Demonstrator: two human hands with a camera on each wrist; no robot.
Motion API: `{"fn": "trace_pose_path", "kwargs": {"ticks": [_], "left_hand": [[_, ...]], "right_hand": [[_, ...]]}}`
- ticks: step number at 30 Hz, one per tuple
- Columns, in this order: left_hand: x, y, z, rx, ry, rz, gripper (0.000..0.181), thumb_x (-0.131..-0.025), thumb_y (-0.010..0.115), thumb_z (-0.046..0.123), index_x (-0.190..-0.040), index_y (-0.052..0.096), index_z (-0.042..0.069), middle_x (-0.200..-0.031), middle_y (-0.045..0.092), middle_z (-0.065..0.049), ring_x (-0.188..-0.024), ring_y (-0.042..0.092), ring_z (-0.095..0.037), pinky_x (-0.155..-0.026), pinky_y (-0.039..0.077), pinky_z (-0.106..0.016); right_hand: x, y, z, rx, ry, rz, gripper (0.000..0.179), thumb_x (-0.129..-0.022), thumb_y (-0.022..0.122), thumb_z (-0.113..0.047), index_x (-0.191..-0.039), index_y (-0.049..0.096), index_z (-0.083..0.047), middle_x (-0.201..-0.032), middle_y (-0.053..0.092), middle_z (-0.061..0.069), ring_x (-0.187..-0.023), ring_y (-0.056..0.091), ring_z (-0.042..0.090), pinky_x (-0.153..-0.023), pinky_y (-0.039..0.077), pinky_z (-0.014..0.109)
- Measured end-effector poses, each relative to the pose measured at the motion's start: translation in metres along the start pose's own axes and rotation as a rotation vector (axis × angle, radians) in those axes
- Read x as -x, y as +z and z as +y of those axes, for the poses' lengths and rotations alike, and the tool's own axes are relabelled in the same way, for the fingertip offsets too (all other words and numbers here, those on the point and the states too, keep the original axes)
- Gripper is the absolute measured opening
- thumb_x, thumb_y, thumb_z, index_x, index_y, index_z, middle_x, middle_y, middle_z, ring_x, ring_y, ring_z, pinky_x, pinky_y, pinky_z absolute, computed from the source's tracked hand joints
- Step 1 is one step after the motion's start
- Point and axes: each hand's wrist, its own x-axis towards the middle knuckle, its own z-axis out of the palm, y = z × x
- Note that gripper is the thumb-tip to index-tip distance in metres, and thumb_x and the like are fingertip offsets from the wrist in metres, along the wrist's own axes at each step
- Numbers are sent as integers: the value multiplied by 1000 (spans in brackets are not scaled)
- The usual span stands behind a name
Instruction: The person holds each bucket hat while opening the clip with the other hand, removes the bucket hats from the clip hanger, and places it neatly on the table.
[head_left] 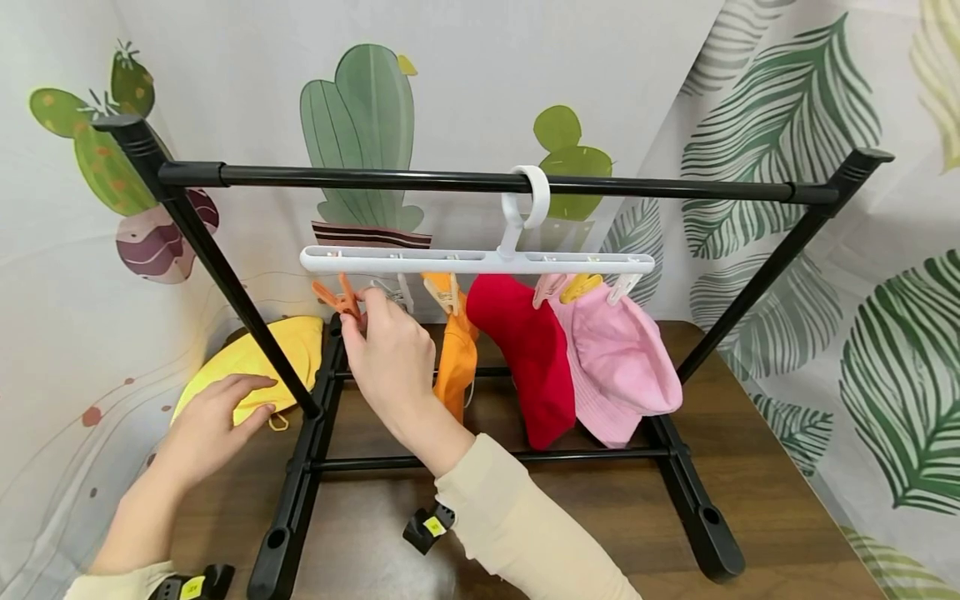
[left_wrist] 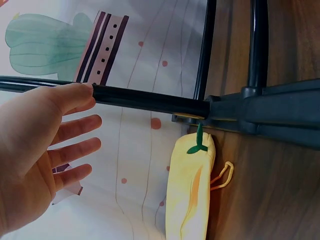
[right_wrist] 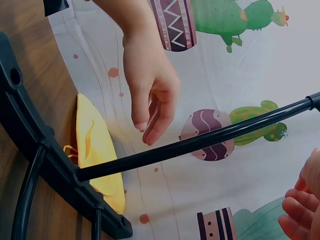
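Observation:
My right hand (head_left: 390, 354) pinches an orange clothespin (head_left: 347, 302) under the left end of a white clip hanger (head_left: 420, 262). The hanger hooks over the top bar of a black rack. My left hand (head_left: 217, 421), fingers loosely spread and holding nothing, is outside the rack's left post. Beside it a yellow cloth hat (head_left: 288, 354) lies on the table against the curtain; the left wrist view shows its thin loop (left_wrist: 227, 175) and green stem mark (left_wrist: 198, 145). Only some fingers of my right hand (right_wrist: 302, 200) enter the right wrist view.
From the hanger hang an orange cloth piece (head_left: 456, 358), a red cloth piece (head_left: 525, 358) and a pink hat (head_left: 622, 358), held by clothespins. The rack's slanted posts (head_left: 232, 283) and low crossbars (head_left: 487, 458) stand around the hands on a brown wooden table (head_left: 360, 533). Patterned curtains hang behind.

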Motion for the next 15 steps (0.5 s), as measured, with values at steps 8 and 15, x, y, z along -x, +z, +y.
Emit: {"fn": "trace_pose_path", "kwargs": {"ticks": [8,15], "left_hand": [[1,2,4,-4,-5,-11,32,-80,69,14,-110,61,6,-108,61,-16,-99,55,-38,-81,41,-52],[-1,4,8,-1,21,15,32,-78,70,13,-109,63,5,-105,63,-14,-98,57,-35,-81,42,-50]], "right_hand": [[-1,-4,-3,-36,-32,20,20,-84,65,-25,-101,61,-15,-75,65,-8,-58,58,3,-46,43,19],[-3,-7,-5,-59,-47,24,18,-84,66,-26,-97,60,-16,-74,64,-10,-58,57,1,-47,42,17]]}}
